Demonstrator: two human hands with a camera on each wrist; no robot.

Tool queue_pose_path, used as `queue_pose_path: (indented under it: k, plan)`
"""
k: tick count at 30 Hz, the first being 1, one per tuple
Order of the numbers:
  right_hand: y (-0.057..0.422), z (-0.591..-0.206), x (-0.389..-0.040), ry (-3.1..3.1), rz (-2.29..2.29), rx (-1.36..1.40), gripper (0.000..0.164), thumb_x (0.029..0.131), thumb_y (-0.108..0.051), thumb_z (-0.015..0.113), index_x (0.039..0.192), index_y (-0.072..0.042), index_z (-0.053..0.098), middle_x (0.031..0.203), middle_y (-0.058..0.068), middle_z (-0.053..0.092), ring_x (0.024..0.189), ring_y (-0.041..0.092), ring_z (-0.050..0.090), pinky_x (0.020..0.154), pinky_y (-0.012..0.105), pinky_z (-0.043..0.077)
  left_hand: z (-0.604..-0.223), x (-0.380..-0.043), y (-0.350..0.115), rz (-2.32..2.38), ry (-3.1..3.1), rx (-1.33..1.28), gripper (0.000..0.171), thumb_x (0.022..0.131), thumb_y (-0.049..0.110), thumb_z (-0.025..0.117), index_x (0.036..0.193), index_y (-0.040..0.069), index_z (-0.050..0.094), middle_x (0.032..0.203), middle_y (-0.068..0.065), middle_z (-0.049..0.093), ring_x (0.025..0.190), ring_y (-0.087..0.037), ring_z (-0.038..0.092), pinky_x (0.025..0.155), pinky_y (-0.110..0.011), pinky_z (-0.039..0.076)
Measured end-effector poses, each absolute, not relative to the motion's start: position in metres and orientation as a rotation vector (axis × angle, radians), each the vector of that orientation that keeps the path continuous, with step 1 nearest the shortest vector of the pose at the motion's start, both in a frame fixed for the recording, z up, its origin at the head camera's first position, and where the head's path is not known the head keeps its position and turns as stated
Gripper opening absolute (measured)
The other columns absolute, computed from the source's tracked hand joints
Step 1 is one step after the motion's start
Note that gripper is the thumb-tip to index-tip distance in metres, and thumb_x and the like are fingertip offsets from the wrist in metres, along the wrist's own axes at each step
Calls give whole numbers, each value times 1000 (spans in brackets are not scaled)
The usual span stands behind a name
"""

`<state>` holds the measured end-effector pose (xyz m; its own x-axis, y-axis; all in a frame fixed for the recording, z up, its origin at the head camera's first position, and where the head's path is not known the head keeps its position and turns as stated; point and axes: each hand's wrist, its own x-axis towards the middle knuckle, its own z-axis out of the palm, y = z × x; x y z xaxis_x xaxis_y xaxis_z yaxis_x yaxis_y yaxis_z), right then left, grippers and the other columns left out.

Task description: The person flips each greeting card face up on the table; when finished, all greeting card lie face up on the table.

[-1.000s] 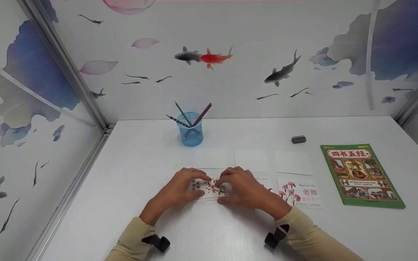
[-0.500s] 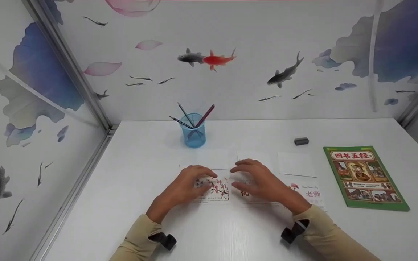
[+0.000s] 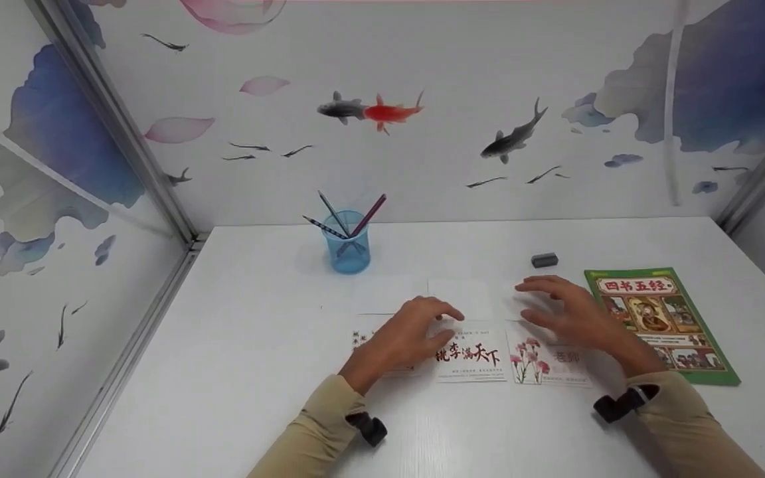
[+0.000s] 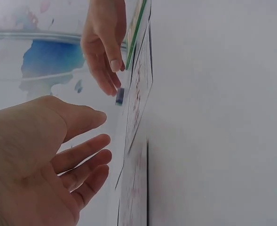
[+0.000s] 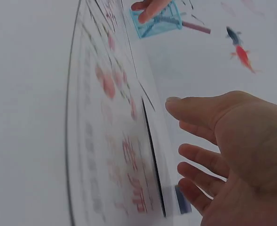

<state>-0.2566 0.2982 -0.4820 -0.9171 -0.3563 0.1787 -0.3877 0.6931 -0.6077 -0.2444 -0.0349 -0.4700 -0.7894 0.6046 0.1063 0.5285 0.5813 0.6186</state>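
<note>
Three printed cards lie in a row on the white table. Over the left card (image 3: 359, 338) reaches my left hand (image 3: 409, 338), its fingers loosely bent and holding nothing; it hides most of that card's print. Beside its fingertips is the middle card (image 3: 470, 358), with dark red characters. The right card (image 3: 532, 362) shows pink flowers. My right hand (image 3: 582, 318) hovers above that card's upper right part, fingers apart and nothing between them. Both wrist views show relaxed fingers clear of the cards.
Blank white cards (image 3: 462, 297) lie behind the printed row. A blue pencil cup (image 3: 348, 252) holds several pencils at the back. A dark grey eraser (image 3: 544, 259) lies beyond my right hand. The green-bordered book (image 3: 661, 312) is at the right, partly behind my right forearm.
Both hands have moved right. My right hand has gone from the left card across to the right card; my left hand has shifted toward the middle card, which is now uncovered.
</note>
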Motion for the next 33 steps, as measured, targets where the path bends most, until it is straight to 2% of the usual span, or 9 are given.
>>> queue_pose_path:
  k: [8, 12, 20, 27, 30, 33]
  plan:
    - [344, -483, -260, -3038, 1018, 496, 69, 96, -47, 81, 155, -18, 59, 166, 20, 48, 154, 53, 41, 121, 76, 34, -469, -253, 24, 765, 2821, 1045, 38, 108, 25, 68, 146, 20, 69, 146, 4, 71, 137, -16, 62, 118, -31, 50]
    - [351, -485, -261, -3109, 983, 474, 72, 94, -55, 81, 155, -23, 60, 169, 17, 46, 158, 53, 35, 122, 78, 30, -469, -258, 44, 673, 2874, 1066, 40, 108, 28, 68, 148, 23, 67, 145, 6, 71, 139, -14, 63, 119, -32, 49]
    - [347, -486, -260, -3100, 964, 503, 69, 92, -52, 84, 150, -21, 65, 169, 17, 46, 159, 52, 31, 124, 78, 25, -474, -260, 62, 573, 2881, 1090, 42, 108, 31, 68, 150, 25, 65, 143, 8, 72, 136, -13, 64, 116, -28, 50]
    - [348, -485, -261, -3101, 968, 491, 66, 94, -50, 83, 151, -22, 64, 169, 16, 47, 160, 51, 32, 125, 77, 26, -477, -258, 64, 476, 2896, 1134, 42, 108, 32, 67, 149, 23, 66, 145, 7, 71, 138, -15, 63, 118, -29, 50]
    - [350, -484, -262, -3103, 967, 491, 67, 94, -52, 81, 152, -22, 63, 169, 15, 48, 160, 50, 34, 125, 75, 28, -477, -257, 63, 420, 2904, 1143, 45, 111, 41, 60, 152, 21, 63, 151, 6, 67, 142, -17, 58, 120, -32, 48]
    - [350, -482, -261, -3096, 954, 485, 68, 96, -51, 80, 154, -20, 62, 165, 15, 53, 156, 49, 41, 122, 73, 36, -479, -254, 62, 412, 2889, 1129, 50, 114, 51, 49, 153, 21, 63, 155, 4, 62, 145, -18, 53, 121, -35, 46]
